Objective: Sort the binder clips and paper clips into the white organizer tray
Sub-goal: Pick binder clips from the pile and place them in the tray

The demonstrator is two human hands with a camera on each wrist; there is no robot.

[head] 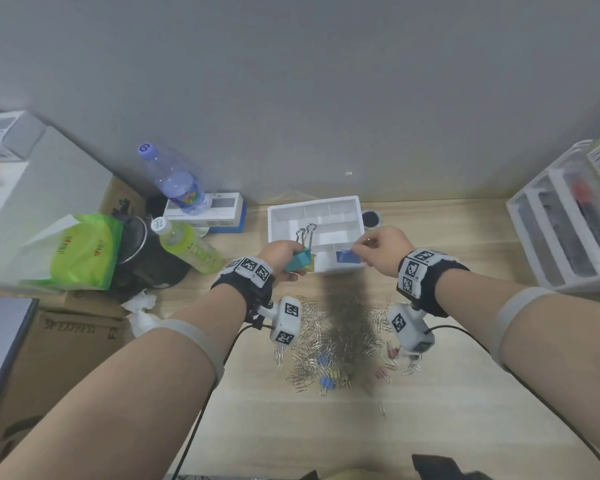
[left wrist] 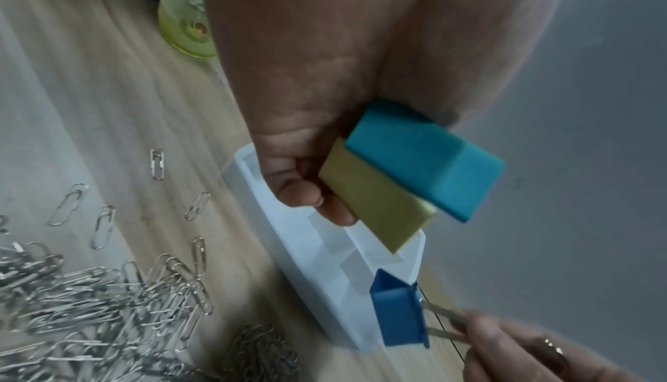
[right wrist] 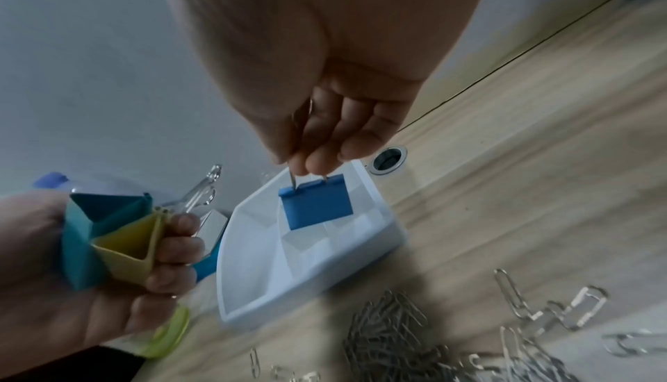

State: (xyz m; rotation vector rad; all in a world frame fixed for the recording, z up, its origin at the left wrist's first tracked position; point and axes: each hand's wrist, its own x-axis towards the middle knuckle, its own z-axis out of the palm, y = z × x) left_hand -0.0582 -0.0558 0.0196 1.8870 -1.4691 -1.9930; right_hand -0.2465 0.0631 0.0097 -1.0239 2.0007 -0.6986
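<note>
The white organizer tray point(head: 357, 209) point(left wrist: 307, 277) point(right wrist: 252, 297) stands at the back of the wooden desk. My right hand point(head: 381, 247) point(right wrist: 310, 160) pinches the wire handles of a blue binder clip point(head: 347, 256) point(left wrist: 397, 314) point(right wrist: 315, 205) and holds it over the tray's front right compartment. My left hand point(head: 284, 258) point(left wrist: 303, 188) point(right wrist: 108, 260) grips a teal binder clip point(head: 300, 259) point(left wrist: 426, 160) point(right wrist: 83, 245) and a yellow binder clip point(left wrist: 375, 197) point(right wrist: 133, 248) together at the tray's front left corner. A heap of silver paper clips point(head: 347, 327) point(left wrist: 90, 288) point(right wrist: 397, 328) lies nearer me.
Small blue point(head: 326, 381) and pink point(head: 383, 372) clips lie among the heap. Bottles point(head: 191, 247), a green bag point(head: 83, 251) and boxes point(head: 218, 209) crowd the left. A drawer unit point(head: 568, 223) stands at right. A round cable hole point(head: 371, 220) sits behind the tray.
</note>
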